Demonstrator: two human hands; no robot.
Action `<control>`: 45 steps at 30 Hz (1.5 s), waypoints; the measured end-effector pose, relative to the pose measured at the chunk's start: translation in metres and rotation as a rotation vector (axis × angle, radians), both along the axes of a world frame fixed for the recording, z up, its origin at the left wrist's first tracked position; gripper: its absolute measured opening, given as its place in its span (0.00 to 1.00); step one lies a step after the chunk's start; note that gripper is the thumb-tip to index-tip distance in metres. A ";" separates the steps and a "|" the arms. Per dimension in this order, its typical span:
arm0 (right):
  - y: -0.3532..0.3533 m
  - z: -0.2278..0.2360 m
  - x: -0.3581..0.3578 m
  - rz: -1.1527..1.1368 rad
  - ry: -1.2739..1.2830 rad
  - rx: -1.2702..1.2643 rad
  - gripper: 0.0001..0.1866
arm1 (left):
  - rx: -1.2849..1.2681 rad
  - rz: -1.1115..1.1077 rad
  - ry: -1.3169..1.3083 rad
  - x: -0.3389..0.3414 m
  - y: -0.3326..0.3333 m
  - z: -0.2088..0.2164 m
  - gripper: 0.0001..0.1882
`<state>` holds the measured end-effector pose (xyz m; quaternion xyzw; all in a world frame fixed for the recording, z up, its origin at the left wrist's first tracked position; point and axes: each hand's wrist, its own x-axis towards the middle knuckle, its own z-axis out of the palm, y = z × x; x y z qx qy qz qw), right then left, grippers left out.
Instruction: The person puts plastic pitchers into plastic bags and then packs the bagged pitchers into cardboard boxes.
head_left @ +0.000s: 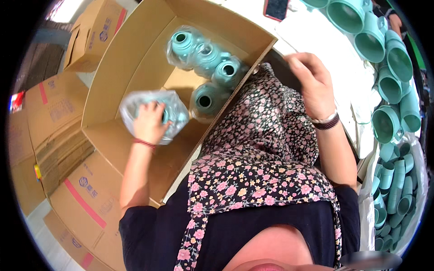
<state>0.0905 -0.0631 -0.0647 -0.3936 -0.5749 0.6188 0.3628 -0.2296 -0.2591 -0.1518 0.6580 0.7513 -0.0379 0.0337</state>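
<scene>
My left hand (150,124) is inside the open cardboard box (142,58), its fingers wrapped over a teal, round-necked plastic piece in a clear bag (178,116). Deeper in the box, several more bagged teal pieces (204,101) stand in a bent row with their round openings facing up. My right hand (313,83) hovers by the edge of the white-covered table (334,63), beyond the box's right wall. Its fingers are loosely bent and apart, with nothing visible in them.
Large teal cups or tubes (386,122) line the table's right side. Below them, a clear sack (416,180) is full of smaller teal tubes. A phone (276,9) lies at the far table edge. Closed cardboard boxes (88,194) are stacked at the left.
</scene>
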 end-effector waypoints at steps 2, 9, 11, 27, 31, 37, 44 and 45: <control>0.009 -0.024 0.060 -0.180 -0.099 -0.111 0.09 | -0.070 0.204 -0.272 0.004 -0.021 -0.094 0.28; 0.062 0.016 0.188 -0.823 0.059 0.015 0.16 | -0.182 0.225 -0.600 0.030 -0.116 -0.246 0.27; 0.125 0.057 0.223 -0.882 0.328 0.273 0.24 | -0.576 0.473 -0.724 0.031 -0.081 -0.218 0.30; -0.031 0.081 0.314 -0.898 -0.199 0.424 0.13 | 0.736 -0.824 -1.263 0.226 0.217 0.160 0.21; -0.117 0.122 0.282 -0.247 -1.035 0.831 0.11 | 0.456 -1.301 -1.558 0.353 0.224 0.172 0.18; -0.381 0.123 0.444 -1.696 -1.133 0.826 0.18 | 0.219 -1.039 -1.711 0.398 0.210 0.154 0.14; -0.650 0.007 0.456 -2.129 -1.540 -1.262 0.32 | 0.363 -0.639 -1.562 0.392 0.286 0.113 0.16; -0.645 -0.010 0.465 -2.013 -1.512 -1.260 0.30 | 0.481 -0.638 -1.387 0.389 0.292 0.105 0.17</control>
